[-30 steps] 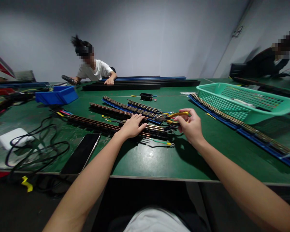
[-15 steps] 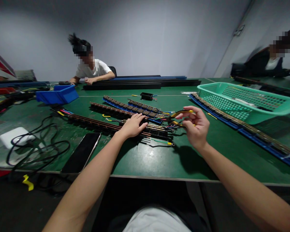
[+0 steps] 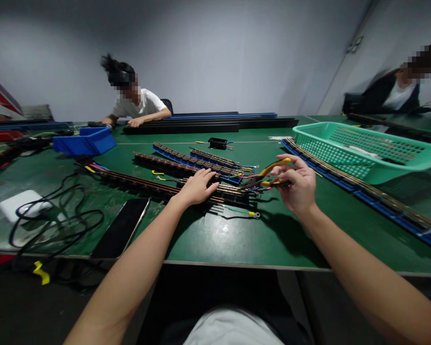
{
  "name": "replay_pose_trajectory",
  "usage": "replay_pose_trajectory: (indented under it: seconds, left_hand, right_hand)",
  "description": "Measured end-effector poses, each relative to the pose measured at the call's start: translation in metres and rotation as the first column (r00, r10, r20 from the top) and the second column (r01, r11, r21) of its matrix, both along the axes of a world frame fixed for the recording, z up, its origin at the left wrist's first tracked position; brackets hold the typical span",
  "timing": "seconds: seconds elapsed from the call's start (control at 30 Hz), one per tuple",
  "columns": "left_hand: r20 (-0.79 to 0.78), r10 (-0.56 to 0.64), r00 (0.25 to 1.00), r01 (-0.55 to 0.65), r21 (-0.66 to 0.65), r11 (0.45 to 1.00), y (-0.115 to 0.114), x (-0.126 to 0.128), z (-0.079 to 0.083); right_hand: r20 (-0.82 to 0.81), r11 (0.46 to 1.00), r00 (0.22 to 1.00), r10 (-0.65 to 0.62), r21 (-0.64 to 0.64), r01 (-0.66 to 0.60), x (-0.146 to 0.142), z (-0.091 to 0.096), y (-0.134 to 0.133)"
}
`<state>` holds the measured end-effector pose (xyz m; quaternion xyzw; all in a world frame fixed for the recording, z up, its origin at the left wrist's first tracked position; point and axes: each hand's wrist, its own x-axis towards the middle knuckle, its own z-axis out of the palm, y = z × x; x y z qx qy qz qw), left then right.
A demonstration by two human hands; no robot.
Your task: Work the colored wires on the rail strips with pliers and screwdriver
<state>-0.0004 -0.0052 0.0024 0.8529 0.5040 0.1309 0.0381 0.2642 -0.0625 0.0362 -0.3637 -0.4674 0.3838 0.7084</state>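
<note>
The left hand (image 3: 200, 188) lies palm down with fingers loosely spread, pressing on the dark rail strips (image 3: 232, 190), its forearm slanting in from the lower left. Well apart from it, the right hand (image 3: 300, 188) is raised above the tabletop (image 3: 222, 247), thumb and fingers clasped on the parted handles of the pliers (image 3: 275, 166). The pliers point left, their tips among loose wires (image 3: 253, 176) at the strips' right ends; whether they grip one cannot be told. The left hand hides part of the strips. A phone (image 3: 121, 229) and a tangled black cable (image 3: 89, 221) lie left of the left forearm; a long curved strip (image 3: 364, 190) runs beside a basket (image 3: 377, 170) at right. The strips bear thin, shiny, brass-coloured rods; the basket is perforated mint-green plastic, the plier handles yellow and black, the tabletop glossy green.
</note>
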Motion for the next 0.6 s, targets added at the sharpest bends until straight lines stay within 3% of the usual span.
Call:
replay_pose_trajectory:
  seconds: [0.6]
  left_hand:
    - [-0.002,0.011,1.0,-0.011,-0.002,1.0,-0.0003,0.0009,0.0005]
  right_hand:
    - [-0.008,0.999,0.999,0.033,-0.019,-0.033,-0.0034,-0.0017,-0.0007]
